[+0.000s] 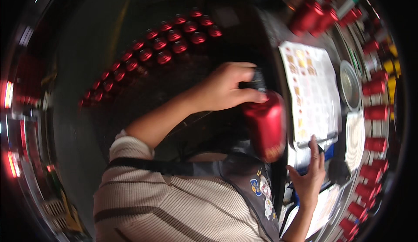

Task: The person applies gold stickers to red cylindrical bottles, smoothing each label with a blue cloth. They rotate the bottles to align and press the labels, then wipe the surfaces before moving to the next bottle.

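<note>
My left hand is closed around the black neck of a red metallic bottle. The bottle hangs tilted in front of my dark apron, its body slightly blurred. To its right lies a white sheet bearing rows of small coloured decals, with paler areas in its middle. My right hand is just below the sheet's near edge, its fingers spread and one fingertip at that edge. A small dark object beside those fingers is partly hidden, and I cannot make out what it is.
Rows of red bottles with shiny tops stand at the far left. More red bottles are at the far right, and red containers line the right side. A round metal bowl and a stack of white sheets sit beside the decal sheet.
</note>
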The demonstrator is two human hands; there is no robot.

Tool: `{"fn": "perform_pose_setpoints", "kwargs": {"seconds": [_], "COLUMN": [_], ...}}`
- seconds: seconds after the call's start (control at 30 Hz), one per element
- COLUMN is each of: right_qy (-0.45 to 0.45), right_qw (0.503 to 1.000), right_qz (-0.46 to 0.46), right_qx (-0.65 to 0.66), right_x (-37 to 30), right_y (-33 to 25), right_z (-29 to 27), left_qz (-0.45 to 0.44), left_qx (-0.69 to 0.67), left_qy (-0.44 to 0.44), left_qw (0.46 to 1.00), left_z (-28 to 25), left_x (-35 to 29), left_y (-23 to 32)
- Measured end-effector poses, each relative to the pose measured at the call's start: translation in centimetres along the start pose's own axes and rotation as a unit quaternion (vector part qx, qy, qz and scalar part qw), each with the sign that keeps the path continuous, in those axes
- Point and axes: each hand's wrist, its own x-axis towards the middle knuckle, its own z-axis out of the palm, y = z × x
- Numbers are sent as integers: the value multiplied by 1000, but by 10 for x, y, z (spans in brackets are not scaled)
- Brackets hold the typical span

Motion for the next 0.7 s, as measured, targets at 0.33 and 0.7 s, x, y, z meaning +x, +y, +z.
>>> {"fn": "perform_pose_setpoints", "kwargs": {"seconds": [0.33, 0.7], "right_qy": [123, 169], "right_qw": [982, 951], "right_qz": [102, 236], "right_qx": [97, 106], "right_x": [-13, -110], "right_y": [94, 190], "right_z": [-31, -65], "left_qz": [-171, -344], "left_qx": [625, 561], "left_qy": [359, 401], "left_qw": [672, 637], "left_z": [-182, -265], "left_x": [-216, -246], "left_y": [-200, -313]}}
